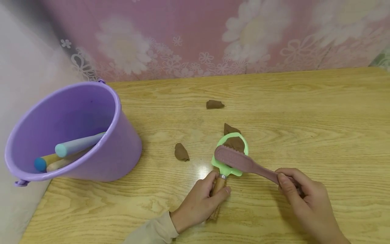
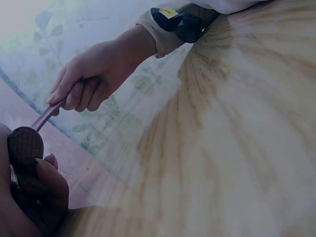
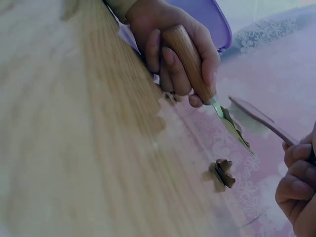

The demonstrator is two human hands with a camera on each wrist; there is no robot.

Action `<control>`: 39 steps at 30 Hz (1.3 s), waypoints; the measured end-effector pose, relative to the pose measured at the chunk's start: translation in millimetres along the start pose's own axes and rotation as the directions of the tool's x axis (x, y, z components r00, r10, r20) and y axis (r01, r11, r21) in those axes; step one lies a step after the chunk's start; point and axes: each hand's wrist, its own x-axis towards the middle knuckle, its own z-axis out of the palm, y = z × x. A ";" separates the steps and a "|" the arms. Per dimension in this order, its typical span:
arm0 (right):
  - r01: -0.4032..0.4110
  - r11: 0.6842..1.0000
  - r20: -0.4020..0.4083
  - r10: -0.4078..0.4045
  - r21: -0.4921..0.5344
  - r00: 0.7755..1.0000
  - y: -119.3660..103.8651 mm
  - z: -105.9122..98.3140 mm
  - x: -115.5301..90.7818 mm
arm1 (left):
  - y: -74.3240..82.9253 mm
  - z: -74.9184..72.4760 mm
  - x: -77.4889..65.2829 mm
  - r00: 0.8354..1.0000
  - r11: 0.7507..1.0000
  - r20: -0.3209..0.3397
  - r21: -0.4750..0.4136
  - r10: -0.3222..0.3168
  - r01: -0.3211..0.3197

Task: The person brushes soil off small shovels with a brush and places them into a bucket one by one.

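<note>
My left hand (image 1: 198, 203) grips the wooden handle (image 3: 185, 59) of a small light-green shovel (image 1: 245, 145), held over the wooden table. A brown clay-like piece (image 1: 236, 143) lies on its blade. Between thumb and fingers, my right hand (image 1: 315, 203) holds a mauve brush (image 1: 240, 161) by its handle. In the head view the brush head crosses the blade; the right wrist view shows it a little above the blade, apart from it. Another brown piece (image 1: 231, 129) lies just beyond the shovel. Two more, a rolled piece (image 1: 214, 104) and a flat oval piece (image 1: 181, 152), lie further off.
A purple bucket (image 1: 122, 149) stands at the left of the table (image 1: 304, 112), with several stick-like things inside, among them a pale blue-tipped roll (image 1: 79, 145). Behind the table's far edge rises a pink flowered wall (image 1: 189, 30).
</note>
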 end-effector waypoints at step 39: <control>-0.009 0.999 -0.005 0.008 -0.050 1.000 -7.2 -2.3 2.2 | 1.3 -0.1 -0.2 1.000 0.999 -0.012 0.045 -0.010 0.010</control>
